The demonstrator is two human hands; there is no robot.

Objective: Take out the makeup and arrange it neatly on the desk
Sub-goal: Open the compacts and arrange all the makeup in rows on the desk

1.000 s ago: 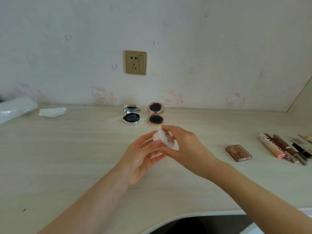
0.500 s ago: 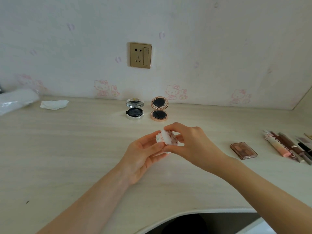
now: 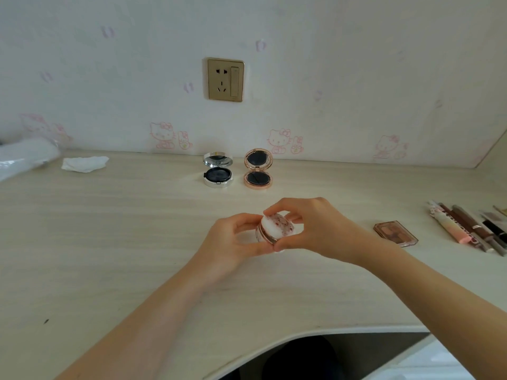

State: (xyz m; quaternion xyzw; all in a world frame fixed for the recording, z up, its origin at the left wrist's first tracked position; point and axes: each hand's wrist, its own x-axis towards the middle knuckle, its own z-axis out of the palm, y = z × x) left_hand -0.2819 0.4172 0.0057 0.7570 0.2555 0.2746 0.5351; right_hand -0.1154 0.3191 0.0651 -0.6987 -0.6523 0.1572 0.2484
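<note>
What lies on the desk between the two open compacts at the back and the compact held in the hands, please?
Nothing: in the head view, the desk is bare between the silver compact, the rose-gold compact and the floral compact.

The row of makeup sticks (image 3: 472, 229) runs off the right edge; their labels are unreadable.

Pale wood-grain desk (image 3: 82, 242) with a curved cut-out along the near edge, dark beneath. Behind the far edge, white wallpaper (image 3: 356, 64) printed with faint pink cartoon cats and bows. Gold socket-and-switch plate (image 3: 225, 80) set in the wall above the desk's middle. Soft, even daylight throughout.
</note>
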